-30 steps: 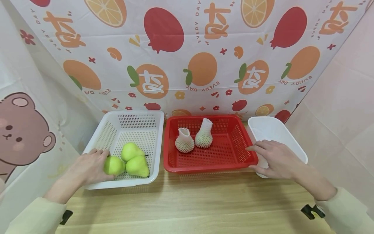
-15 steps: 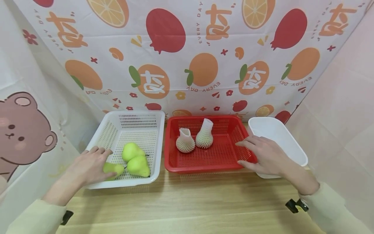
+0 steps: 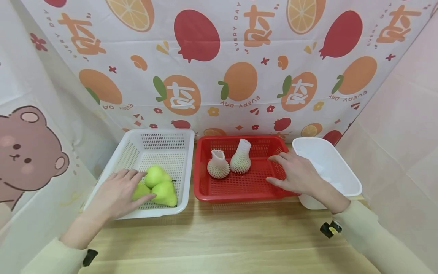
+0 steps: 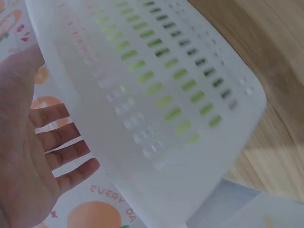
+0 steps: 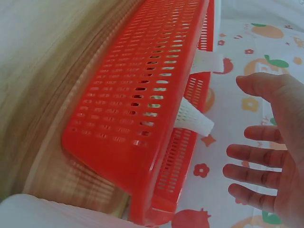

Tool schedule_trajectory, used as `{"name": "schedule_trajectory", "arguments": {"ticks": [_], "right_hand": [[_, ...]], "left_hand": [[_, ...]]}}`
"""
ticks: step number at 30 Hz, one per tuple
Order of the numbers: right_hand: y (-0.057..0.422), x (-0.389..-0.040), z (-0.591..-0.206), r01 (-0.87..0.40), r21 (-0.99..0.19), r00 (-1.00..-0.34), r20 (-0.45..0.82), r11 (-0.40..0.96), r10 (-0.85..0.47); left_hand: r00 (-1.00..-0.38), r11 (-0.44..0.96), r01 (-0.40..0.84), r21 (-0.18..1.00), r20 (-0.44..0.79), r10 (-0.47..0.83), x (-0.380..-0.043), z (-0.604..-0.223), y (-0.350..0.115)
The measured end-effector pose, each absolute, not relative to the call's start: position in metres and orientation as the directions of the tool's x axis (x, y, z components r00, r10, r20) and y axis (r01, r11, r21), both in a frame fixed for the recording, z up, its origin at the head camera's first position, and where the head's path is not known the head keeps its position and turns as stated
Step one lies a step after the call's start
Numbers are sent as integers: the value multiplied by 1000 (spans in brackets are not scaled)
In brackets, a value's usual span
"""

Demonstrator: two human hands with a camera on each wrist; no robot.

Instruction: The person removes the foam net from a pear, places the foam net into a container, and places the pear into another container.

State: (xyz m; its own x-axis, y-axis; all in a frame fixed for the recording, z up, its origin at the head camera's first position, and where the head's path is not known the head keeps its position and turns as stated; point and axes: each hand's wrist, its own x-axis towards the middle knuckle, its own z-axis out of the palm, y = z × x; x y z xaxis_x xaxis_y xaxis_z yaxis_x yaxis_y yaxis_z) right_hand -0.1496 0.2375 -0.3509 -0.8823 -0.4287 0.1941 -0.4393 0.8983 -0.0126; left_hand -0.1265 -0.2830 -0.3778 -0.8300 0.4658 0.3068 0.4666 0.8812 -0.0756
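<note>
My left hand hovers over the left part of a white plastic basket, its fingers spread. Under and beside it lie three green pears: a rear pear, a front pear and one partly hidden pear. In the left wrist view the hand shows nothing in its palm. My right hand reaches over the right rim of a red basket, thumb and fingers apart. Inside stand two white foam fruit nets, a left net and a right net, with something pale green in them.
A white tub stands to the right of the red basket, partly behind my right forearm. All the containers sit on a wooden table. A fruit-print cloth hangs just behind them.
My left hand has let go of the leftmost pear, which tipped onto its side, and shifted right. My right hand has moved left from the white tub to over the red basket.
</note>
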Motion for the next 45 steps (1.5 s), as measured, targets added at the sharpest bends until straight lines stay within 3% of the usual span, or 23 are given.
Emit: {"name": "schedule_trajectory", "arguments": {"ticks": [9,20,34,45], "right_hand": [[223,-176,-341,-471,-14,-880,86,882,-468],[207,-212,-340,-462,-24,-885,-54,887,-462],[197,-262,-356,-467,-9,-880,-94,884,-466],[189,-285,-373,-434,12,-890,-161,901,-427]], "left_hand": [[-836,890,452,-55,322,445,-116,-381,-259],[-749,852,522,-35,460,478,-108,-397,-237],[-711,829,557,-39,495,500,-100,-417,-219],[-714,830,557,-25,496,494,-97,-425,-214]]}}
